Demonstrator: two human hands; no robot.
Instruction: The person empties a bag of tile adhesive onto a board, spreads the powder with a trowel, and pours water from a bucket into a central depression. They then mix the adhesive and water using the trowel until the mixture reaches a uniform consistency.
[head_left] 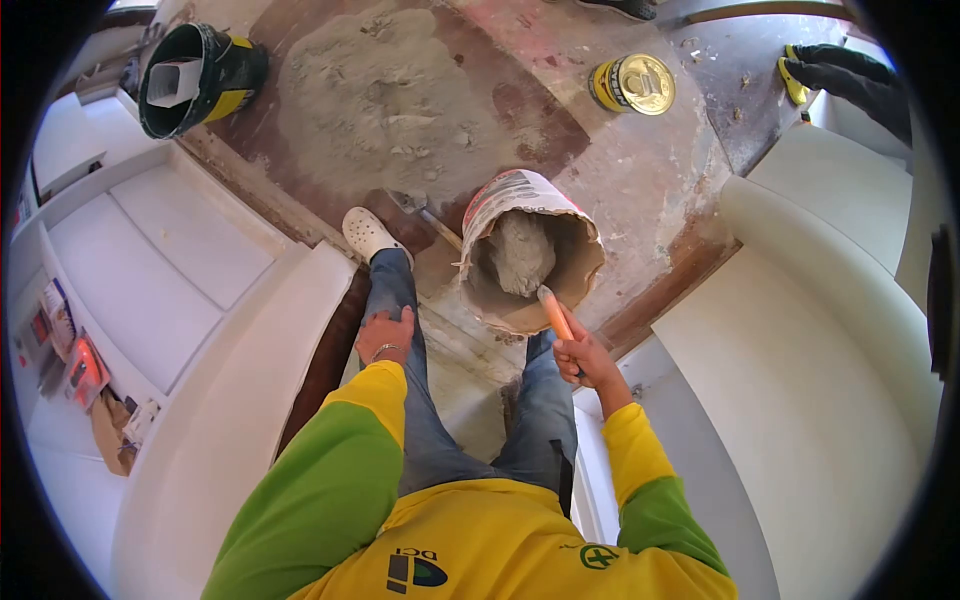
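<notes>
Right hand point(585, 358) is gripping an orange handle point(556, 315), fist closed, long axis angling up-left into the bucket point(530, 250) directly ahead between the legs. Left hand point(385, 335) is resting flat on the left thigh, farther off.

Bright daylight, fisheye warp, dark corners

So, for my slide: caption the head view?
Right hand dips orange-handled tool into mortar-filled paper sack; left hand rests on thigh.
</notes>
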